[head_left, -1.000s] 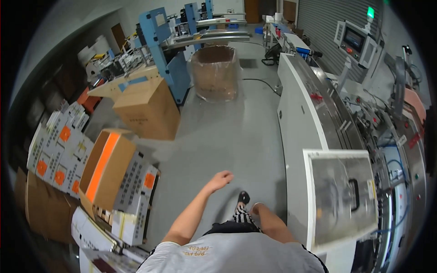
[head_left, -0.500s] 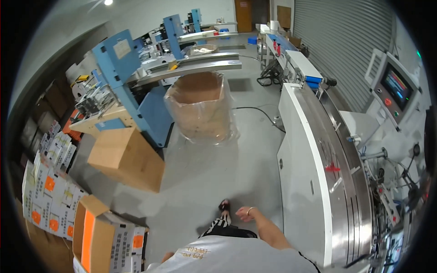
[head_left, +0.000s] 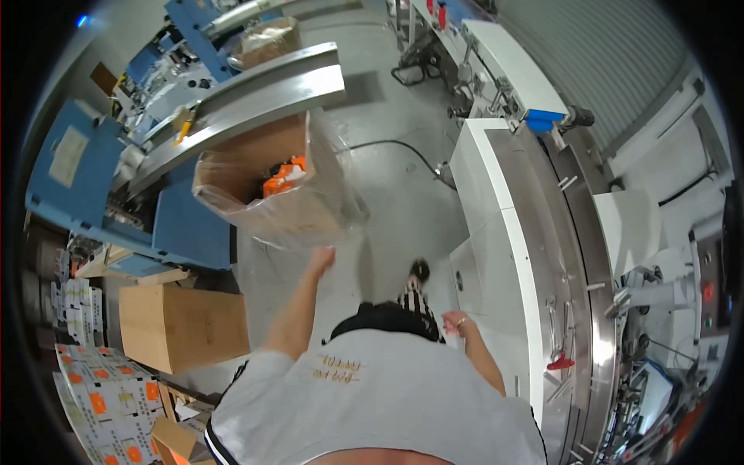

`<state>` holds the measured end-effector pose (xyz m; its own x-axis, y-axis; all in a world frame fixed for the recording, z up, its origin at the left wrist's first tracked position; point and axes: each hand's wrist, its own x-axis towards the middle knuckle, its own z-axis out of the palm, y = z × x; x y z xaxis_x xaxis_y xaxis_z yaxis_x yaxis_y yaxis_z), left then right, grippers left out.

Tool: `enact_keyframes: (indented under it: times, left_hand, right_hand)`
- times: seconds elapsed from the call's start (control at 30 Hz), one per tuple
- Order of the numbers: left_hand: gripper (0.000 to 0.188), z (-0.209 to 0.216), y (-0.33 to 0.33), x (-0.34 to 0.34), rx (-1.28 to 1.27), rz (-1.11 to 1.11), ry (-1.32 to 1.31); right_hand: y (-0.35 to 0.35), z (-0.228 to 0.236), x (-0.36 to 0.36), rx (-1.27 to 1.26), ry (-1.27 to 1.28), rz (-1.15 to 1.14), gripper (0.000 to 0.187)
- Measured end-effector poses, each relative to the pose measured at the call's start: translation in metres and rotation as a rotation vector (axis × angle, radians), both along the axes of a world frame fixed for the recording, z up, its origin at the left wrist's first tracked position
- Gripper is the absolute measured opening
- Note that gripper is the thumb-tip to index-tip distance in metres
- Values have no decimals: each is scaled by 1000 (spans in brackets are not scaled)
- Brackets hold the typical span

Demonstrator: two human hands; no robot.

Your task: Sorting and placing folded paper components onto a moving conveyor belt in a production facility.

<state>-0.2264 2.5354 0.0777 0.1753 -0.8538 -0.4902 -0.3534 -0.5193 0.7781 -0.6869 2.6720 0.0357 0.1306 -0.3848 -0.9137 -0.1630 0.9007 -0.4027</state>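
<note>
My left hand (head_left: 325, 257) is stretched forward, just in front of the near side of a large cardboard box (head_left: 325, 186) lined with clear plastic. Its shape is compact, the fingers folded in, and nothing shows in it. Inside the box lie orange and dark packets (head_left: 284, 177). Down by my right hip hangs my right hand (head_left: 457, 322), a bracelet on its wrist and its fingers loosely curled with no held thing visible. It is nearest the white side of a long curved conveyor (head_left: 508, 209) with a metal top.
A closed brown carton (head_left: 182, 325) stands on the floor at left, with printed flat cartons (head_left: 108, 395) behind me. A blue machine (head_left: 190, 209) carries a metal chute (head_left: 256, 93) reaching over the box. A black cable (head_left: 387, 142) crosses the floor. A tool with a red part (head_left: 559, 362) lies on the conveyor.
I have stepped forward, and the view has tilted down and turned. The lined box is nearer, its packets now visible. My left hand has swung forward into view; my right hand stays low.
</note>
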Motion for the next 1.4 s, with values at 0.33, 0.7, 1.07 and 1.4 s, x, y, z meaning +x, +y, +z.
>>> enact_keyframes:
  times: [0.33, 0.7, 1.07, 1.4]
  left_hand:
    - [36, 112, -341, -231, -213, -864, -65]
    - [38, 31, -674, -149, 195, -617, -361]
    - [36, 112, -944, -135, -124, -634, 17]
    - [41, 173, -1208, -4, -243, -393, -191]
  right_hand:
    - [-349, 104, 19, -325, 23, 616, 43]
    - [-686, 68, 57, -585, 141, 630, 42]
    - [-1017, 70, 133, -667, 459, 767, 54]
    - [-1366, 33, 224, -363, 73, 944, 52]
